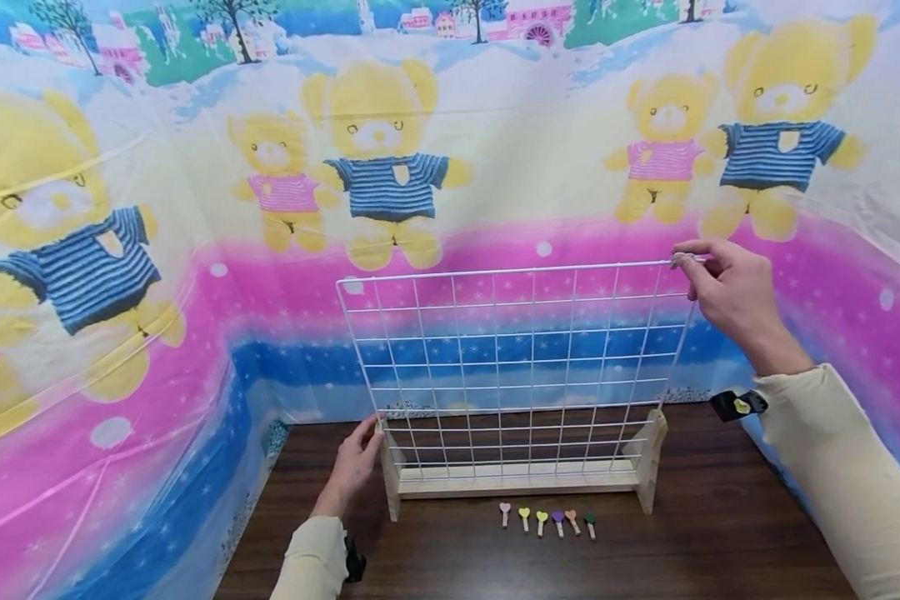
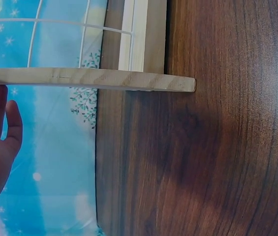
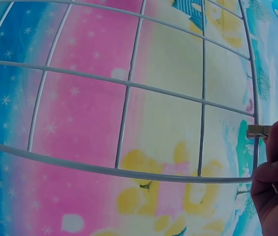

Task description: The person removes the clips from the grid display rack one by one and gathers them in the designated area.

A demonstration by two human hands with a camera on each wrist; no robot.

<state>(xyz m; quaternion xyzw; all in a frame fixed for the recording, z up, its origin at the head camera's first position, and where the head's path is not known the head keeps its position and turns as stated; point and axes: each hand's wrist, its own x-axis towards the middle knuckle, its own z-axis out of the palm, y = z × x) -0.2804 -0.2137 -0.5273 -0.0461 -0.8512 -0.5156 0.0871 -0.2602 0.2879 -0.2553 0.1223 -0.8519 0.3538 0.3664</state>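
A white wire grid (image 1: 496,337) stands upright in a pale wooden stand (image 1: 517,481). At the grid's top right corner, my right hand (image 1: 738,292) pinches a small wooden clothespin (image 3: 258,131). The clothespin's tip overlaps the grid's edge wire in the right wrist view. The fingers hide most of it. My left hand (image 1: 354,462) touches the upper part of the stand's left upright (image 2: 124,80) with fairly straight fingertips. Its thumb is hidden in the left wrist view.
In front of the stand, several small clothespins with coloured hearts (image 1: 542,522) lie in a row on the dark wooden table (image 1: 450,567). Behind and at the sides hangs a cloth printed with teddy bears (image 1: 393,183), close to the table's back edge.
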